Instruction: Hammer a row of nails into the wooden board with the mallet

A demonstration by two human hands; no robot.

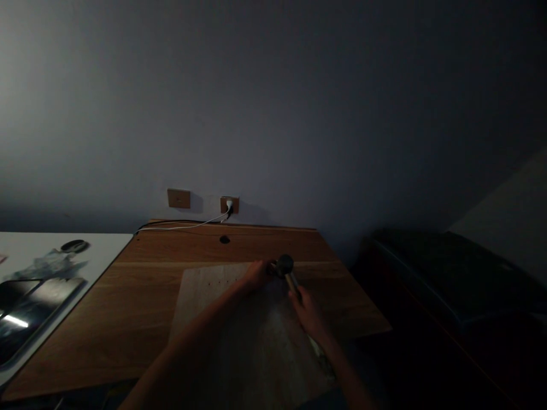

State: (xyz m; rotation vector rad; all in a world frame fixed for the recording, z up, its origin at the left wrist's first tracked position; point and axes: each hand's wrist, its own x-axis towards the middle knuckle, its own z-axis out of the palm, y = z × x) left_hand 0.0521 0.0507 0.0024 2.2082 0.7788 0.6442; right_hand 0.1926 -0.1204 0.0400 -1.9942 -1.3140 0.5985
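Observation:
My right hand is wrapped round the light handle of a mallet, whose dark round head is over the far right part of a pale wooden board. Just left of the mallet head, my left hand reaches across the board with its fingers closed. Something small and dark shows at its fingertips, too dim to name. Several small dark marks run in a row along the board's far edge, left of my left hand; whether they are nails or holes I cannot tell.
The board lies on a wooden desk against a wall. Cables run along the desk's back edge to a socket. At left, a white table bears a roll of tape, clear plastic and a glossy dark panel.

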